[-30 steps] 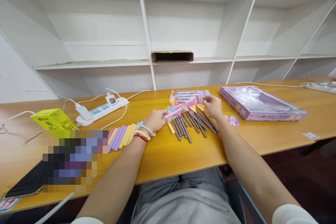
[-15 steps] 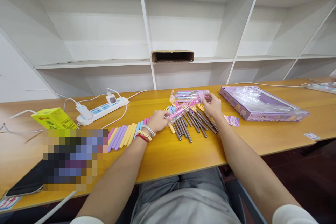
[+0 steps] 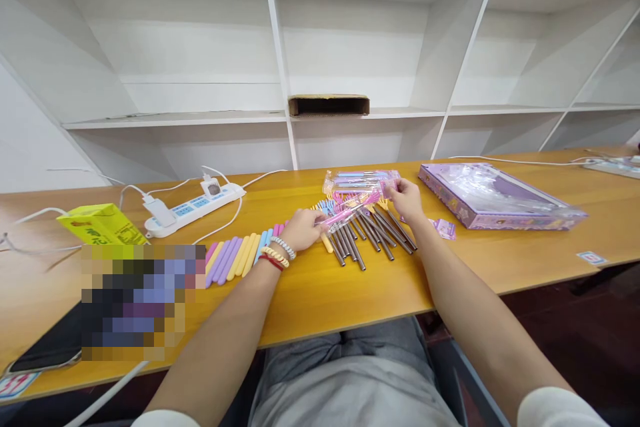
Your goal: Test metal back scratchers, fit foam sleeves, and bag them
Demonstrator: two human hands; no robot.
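While I sit at the worktop, a heap of metal rods with coloured claw heads lies before me. Nearest, well left of the heap, is a black phone; closer to the heap on that side runs a row of coloured handles. My left hand is at the heap's left side, its fingers pinching one end of a pink packet. This slants over the heap's far part; I cannot tell whether they touch. My right hand, at the heap's far right, pinches the packet's other end between its fingers. Right of the heap lie small purple cards, then a purple box with clear plastic over it. Left of the heap, beyond the handles, is a white power strip. Behind the heap lie more clear packets, and beyond them a cardboard box sits on the shelf.
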